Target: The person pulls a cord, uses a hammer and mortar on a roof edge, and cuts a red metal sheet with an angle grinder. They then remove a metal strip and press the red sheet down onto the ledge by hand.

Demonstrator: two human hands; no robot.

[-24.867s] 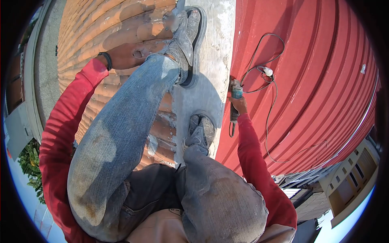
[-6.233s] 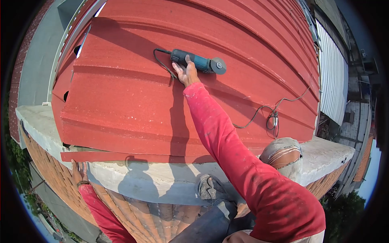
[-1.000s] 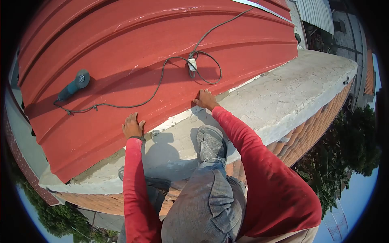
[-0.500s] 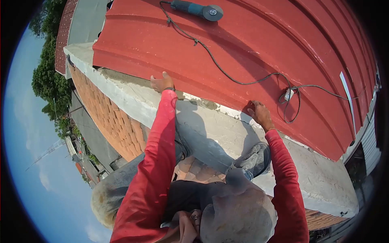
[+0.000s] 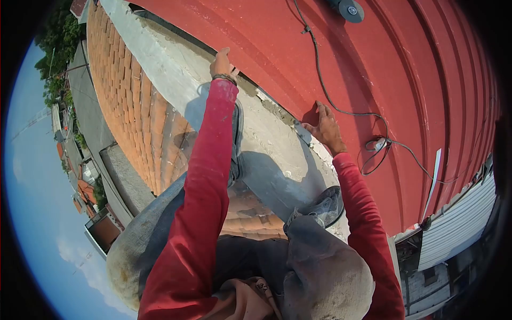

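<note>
left hand (image 5: 223,63) was at the end of a straight arm, fingers laid on the lower edge of the red roof sheet (image 5: 373,69); couldn't tell if they hooked under the edge or just rested on it. dark wristband (image 5: 224,78) on that wrist. right hand (image 5: 326,128) lay further along the same edge, fingers spread apart and pressed flat, gripping nothing, palm over the seam where the sheet met the concrete ledge (image 5: 266,154). the sheet lay on top of the ledge, ribs running away from the hands.

on the sheet beyond the hands: a black cable (image 5: 319,69) ran between them and looped at a white plug (image 5: 380,144) near the right hand, not touching it. grinder (image 5: 349,9) at the top of the frame, well apart from both hands, only its disc end showing. a thin white strip (image 5: 433,176) lay near the sheet's far side.

right shoe (image 5: 325,205) stood on the ledge below the right hand. the tiled roof (image 5: 133,106) dropped away left of the ledge, under the left arm. knees in grey jeans filled the bottom of the frame.
</note>
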